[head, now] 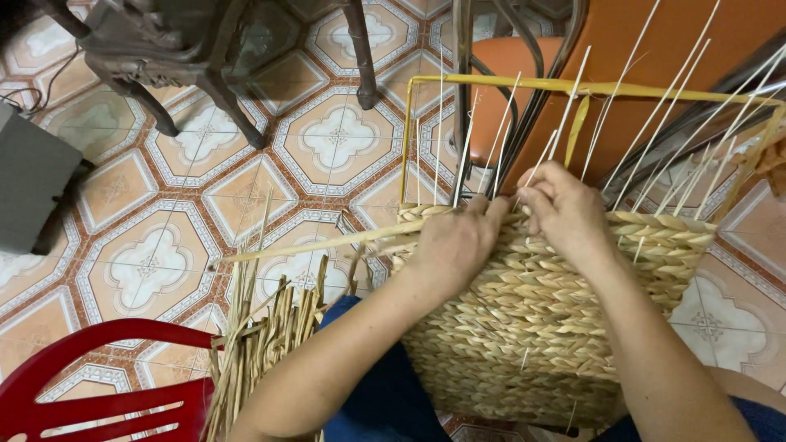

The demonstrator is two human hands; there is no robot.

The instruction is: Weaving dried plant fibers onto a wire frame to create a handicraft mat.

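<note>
Both hands work at the top woven edge of a half-made straw basket (540,319) resting against the person's lap above the tiled floor (164,213). The left hand (453,243) has its grip closed on a flat straw strand (327,242) that runs out leftward over the floor. The right hand (565,209) pinches thin upright stakes (565,106) at the rim. A yellow wire frame (524,82) bounds the open warp above. A loose straw bundle (262,344) and red plastic chair (106,385) crowd the lower left.
</note>
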